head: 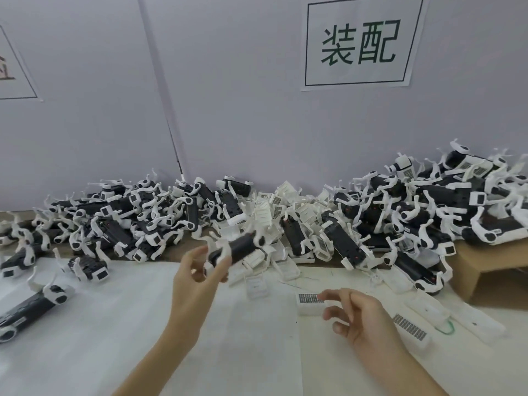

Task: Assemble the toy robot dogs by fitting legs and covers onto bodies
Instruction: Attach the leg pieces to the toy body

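My left hand (197, 272) is raised over the white sheet and pinches one end of a black toy dog body (243, 248) with white legs, which is blurred and lifted above the table. My right hand (357, 318) hovers low at the right with its fingers loosely curled and holding nothing. Its fingertips are at the edge of a white cover (308, 302) with a dark grille that lies on the sheet. Two more grille covers (411, 330) lie to the right of that hand.
A long heap of black and white toy dogs (143, 218) runs along the wall, higher at the right (428, 207). Loose white covers (274, 210) pile up mid-back. A cardboard box (491, 267) stands at the right. Several dogs (34, 304) lie at the left.
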Demonstrator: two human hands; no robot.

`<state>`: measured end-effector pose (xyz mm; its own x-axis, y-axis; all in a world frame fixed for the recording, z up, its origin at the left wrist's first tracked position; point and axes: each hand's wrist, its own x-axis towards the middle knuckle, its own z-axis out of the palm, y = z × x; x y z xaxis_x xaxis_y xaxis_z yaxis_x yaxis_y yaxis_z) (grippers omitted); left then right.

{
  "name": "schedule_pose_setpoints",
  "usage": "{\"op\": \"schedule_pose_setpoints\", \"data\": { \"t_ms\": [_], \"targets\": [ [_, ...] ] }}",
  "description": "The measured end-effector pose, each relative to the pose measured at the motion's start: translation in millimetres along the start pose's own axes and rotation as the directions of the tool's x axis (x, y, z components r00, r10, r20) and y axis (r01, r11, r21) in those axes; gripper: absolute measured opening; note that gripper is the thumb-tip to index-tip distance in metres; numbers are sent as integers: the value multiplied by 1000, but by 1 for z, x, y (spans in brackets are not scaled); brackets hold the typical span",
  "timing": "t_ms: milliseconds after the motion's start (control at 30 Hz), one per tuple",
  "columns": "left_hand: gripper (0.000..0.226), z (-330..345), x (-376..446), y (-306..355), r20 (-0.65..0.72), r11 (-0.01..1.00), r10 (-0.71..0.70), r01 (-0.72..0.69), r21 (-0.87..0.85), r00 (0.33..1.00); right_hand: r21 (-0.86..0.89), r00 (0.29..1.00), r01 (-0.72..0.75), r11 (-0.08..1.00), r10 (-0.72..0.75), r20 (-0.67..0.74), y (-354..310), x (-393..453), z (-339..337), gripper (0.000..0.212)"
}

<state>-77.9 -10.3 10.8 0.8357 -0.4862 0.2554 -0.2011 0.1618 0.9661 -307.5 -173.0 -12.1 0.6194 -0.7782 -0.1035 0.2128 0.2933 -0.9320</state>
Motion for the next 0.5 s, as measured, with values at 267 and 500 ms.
{"op": "schedule_pose_setpoints", "data": {
  "t_ms": [267, 500],
  "targets": [
    [60, 35, -41, -4, 284, 983, -181, 185, 13, 942, 50, 993, -70, 996, 65, 96, -2, -9, 7, 27],
    [60, 31, -39, -4, 367, 969, -239, 245, 29, 899, -205, 985, 78, 976, -43, 169, -5, -14, 14, 61]
  ]
}}
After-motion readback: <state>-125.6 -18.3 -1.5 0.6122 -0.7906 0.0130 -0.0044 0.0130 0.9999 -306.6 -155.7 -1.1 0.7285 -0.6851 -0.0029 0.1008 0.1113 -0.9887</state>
